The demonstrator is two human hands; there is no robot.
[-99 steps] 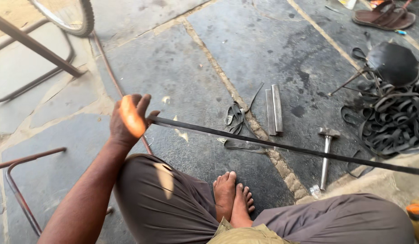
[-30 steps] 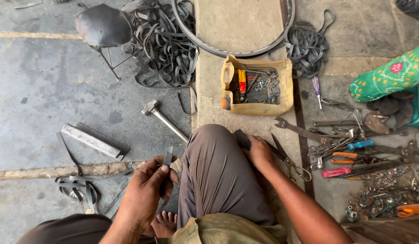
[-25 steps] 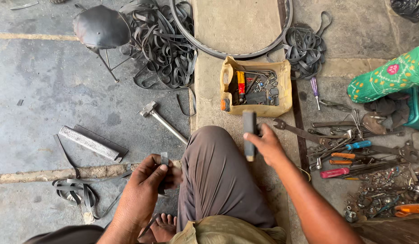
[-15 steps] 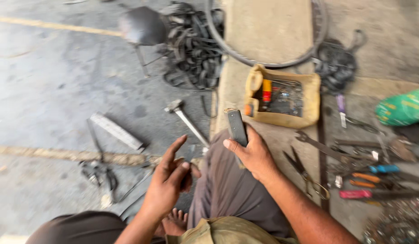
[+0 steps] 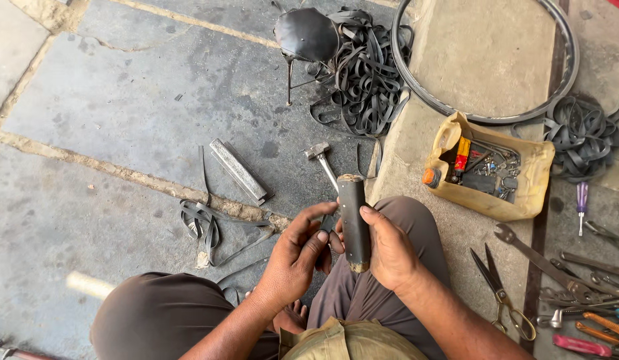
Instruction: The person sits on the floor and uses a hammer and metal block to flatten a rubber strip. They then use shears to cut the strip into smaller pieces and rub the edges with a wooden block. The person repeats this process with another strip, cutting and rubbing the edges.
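Right hand (image 5: 389, 257) wrapped around dark cylindrical wooden handle (image 5: 353, 223), held upright at centre above the knee. Left hand (image 5: 297, 257) at nine o'clock, fingertips curled against its lower end. Cut yellow plastic container (image 5: 486, 200) of small parts at two o'clock.

A grey stone-slab floor (image 5: 116, 100) fills the view, crossed by a sandy mortar joint (image 5: 123, 175) running from nine o'clock toward the centre. At one o'clock a paler concrete strip (image 5: 483, 60) lies beside a dark seam (image 5: 546, 193) at three o'clock. Daylight falls evenly, with soft shadows and a bright patch at eleven o'clock.
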